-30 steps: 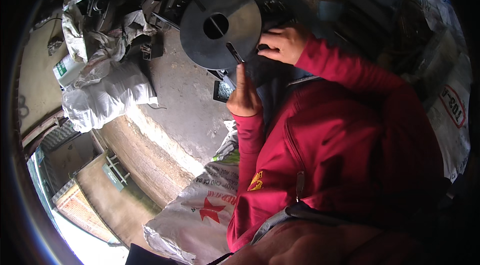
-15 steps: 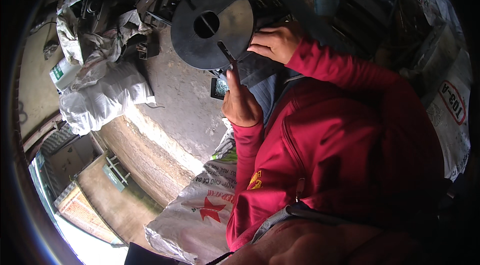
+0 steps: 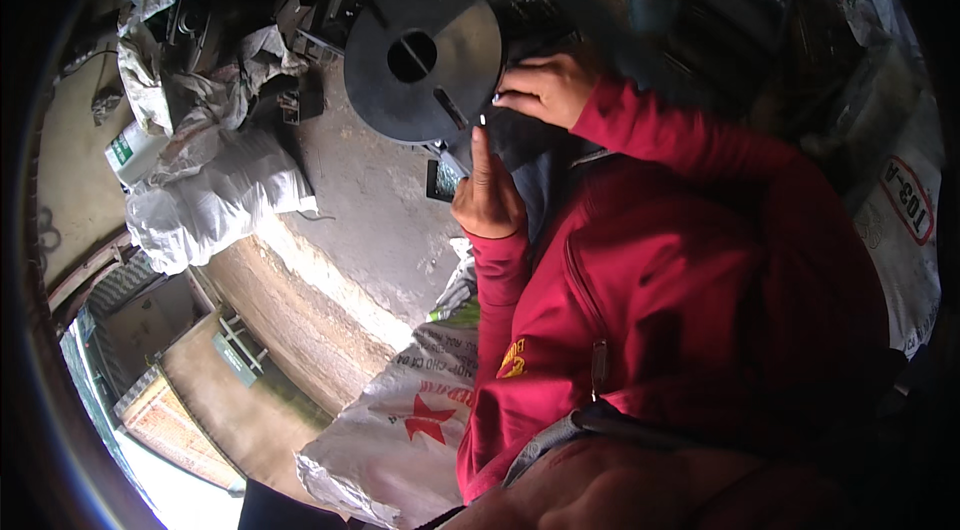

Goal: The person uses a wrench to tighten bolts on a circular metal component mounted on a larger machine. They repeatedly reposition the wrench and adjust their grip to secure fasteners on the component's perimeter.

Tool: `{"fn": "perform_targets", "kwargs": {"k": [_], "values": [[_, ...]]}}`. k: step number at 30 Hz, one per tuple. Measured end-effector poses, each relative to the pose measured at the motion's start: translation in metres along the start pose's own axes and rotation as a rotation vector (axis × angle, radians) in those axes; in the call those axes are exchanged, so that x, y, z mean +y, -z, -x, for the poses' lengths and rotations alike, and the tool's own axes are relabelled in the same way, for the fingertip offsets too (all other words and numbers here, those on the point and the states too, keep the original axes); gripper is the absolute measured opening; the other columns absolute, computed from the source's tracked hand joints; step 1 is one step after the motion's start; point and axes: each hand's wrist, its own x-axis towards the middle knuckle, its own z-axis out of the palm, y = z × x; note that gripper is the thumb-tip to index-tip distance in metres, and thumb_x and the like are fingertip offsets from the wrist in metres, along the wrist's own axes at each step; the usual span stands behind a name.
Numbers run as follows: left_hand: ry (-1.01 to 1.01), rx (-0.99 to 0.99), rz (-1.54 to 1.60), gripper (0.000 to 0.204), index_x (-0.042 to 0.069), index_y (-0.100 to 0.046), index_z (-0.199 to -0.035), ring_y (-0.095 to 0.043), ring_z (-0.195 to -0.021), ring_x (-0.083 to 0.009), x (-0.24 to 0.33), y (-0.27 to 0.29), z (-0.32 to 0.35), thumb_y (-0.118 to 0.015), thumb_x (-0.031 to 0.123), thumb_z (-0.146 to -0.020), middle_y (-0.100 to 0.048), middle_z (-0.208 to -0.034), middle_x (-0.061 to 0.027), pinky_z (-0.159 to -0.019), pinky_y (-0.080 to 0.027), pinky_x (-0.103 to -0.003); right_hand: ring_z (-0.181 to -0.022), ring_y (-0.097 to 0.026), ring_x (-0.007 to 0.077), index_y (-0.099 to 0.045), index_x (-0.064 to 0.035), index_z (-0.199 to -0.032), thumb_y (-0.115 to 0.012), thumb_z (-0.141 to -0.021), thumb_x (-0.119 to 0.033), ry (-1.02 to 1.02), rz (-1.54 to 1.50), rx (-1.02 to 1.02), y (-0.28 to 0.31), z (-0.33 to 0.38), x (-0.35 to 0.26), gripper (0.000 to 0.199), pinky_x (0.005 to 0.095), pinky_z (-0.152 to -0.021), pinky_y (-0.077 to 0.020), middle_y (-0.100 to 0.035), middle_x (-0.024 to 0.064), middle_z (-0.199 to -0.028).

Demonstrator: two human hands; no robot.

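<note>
A dark grey round disc (image 3: 455, 40) with a central hole and a narrow slot stands before me. My left hand (image 3: 489, 198) is at its near rim, index finger straight and the other fingers curled under. Just beyond that fingertip shows a tiny bright white spot (image 3: 482, 119), too small to identify. My right hand (image 3: 546, 88) rests at the disc's right edge, its fingers bent and close together. What either hand pinches, if anything, is hidden. Under the disc's near edge, beside my left hand, sits a small dark tray (image 3: 431, 180) with pale bits in it.
White sacks (image 3: 215, 200) lie on the floor at left, with metal parts (image 3: 315, 5) and crumpled plastic behind them. A printed sack (image 3: 390, 430) with a red star stands near my left forearm. Another white sack (image 3: 905, 220) is at far right. Dark equipment (image 3: 735, 5) stands at back right.
The disc appears slightly lower in view. My left hand has shifted a little to the right, and the white spot now shows past its fingertip. My right hand stays nearly still.
</note>
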Motion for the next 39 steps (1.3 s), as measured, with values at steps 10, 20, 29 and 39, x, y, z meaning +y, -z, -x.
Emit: {"fn": "perform_targets", "kwargs": {"k": [10,20,29,39], "values": [[-0.039,0.072,0.107,0.053,-0.004,-0.049,-0.131,-0.043,-0.041,-0.0262,0.003,0.004,-0.004,-0.055,-0.008,-0.079,-0.055,-0.058,-0.0151,-0.045,-0.035,-0.036,-0.070,-0.065,0.0254,-0.068,-0.0118,-0.094,-0.070,-0.080,-0.016,0.006,-0.093,0.030,0.003,-0.007,0.010,0.014,0.0346,-0.062,-0.0525,-0.066,0.0076,-0.079],[-0.062,0.107,0.072,0.049,-0.003,-0.051,-0.130,-0.045,-0.042,-0.0262,0.008,0.010,-0.002,-0.055,-0.005,-0.081,-0.055,-0.061,-0.0139,-0.045,-0.035,-0.037,-0.072,-0.065,0.0248,-0.067,-0.0119,-0.093,-0.069,-0.081,-0.018,0.011,-0.099,0.024,0.003,-0.005,0.006,0.013,0.0355,-0.063,-0.0525,-0.066,0.0075,-0.080],[-0.002,0.082,0.042,0.048,-0.002,-0.053,-0.128,-0.048,-0.043,-0.0221,-0.001,0.000,0.005,-0.058,-0.004,-0.080,-0.068,-0.083,-0.0172,-0.045,-0.039,-0.034,-0.072,-0.065,0.0261,-0.067,-0.0105,-0.093,-0.069,-0.081,-0.017,0.026,-0.134,0.022,0.002,-0.007,0.007,0.014,0.0357,-0.063,-0.0522,-0.066,0.0080,-0.079],[0.061,-0.011,0.071,0.051,-0.002,-0.050,-0.131,-0.045,-0.041,-0.0244,0.005,0.005,0.001,-0.057,-0.005,-0.081,-0.060,-0.064,-0.0143,-0.046,-0.038,-0.035,-0.071,-0.066,0.0247,-0.067,-0.0121,-0.093,-0.070,-0.080,-0.017,0.031,-0.093,0.009,0.007,-0.010,0.005,0.014,0.0349,-0.062,-0.0521,-0.066,0.0071,-0.079]]}}
